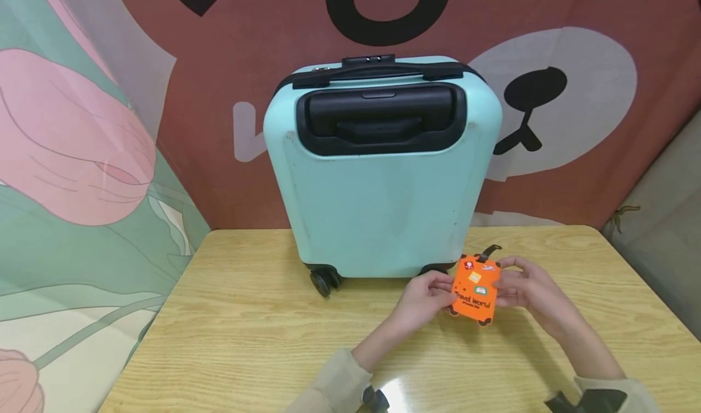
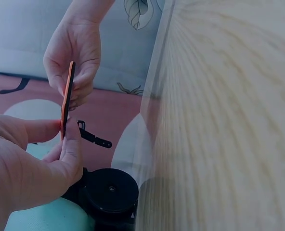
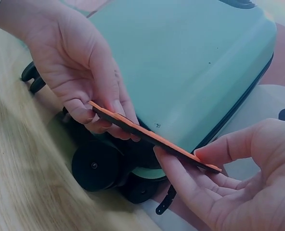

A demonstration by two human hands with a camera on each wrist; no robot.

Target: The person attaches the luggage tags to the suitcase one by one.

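Note:
An orange luggage tag point(image 1: 474, 290) with a black strap point(image 1: 488, 252) is held between both hands just above the wooden table point(image 1: 246, 315). My left hand point(image 1: 426, 297) pinches its left edge, and my right hand point(image 1: 524, 288) pinches its right edge. The wrist views show the tag edge-on point(image 2: 66, 98) point(image 3: 152, 137), with thumbs on top and fingers beneath. Right behind it stands a mint-green suitcase point(image 1: 378, 170), upright on black wheels point(image 1: 324, 279), with a black top handle point(image 1: 378, 71). One wheel point(image 2: 111, 190) point(image 3: 95, 165) sits close under the tag.
The table's front half lies bare in front of the hands. A patterned curtain point(image 1: 82, 157) hangs at the left, and a red-brown backdrop point(image 1: 547, 48) with a cartoon face stands behind the suitcase. The table edge runs along the right side.

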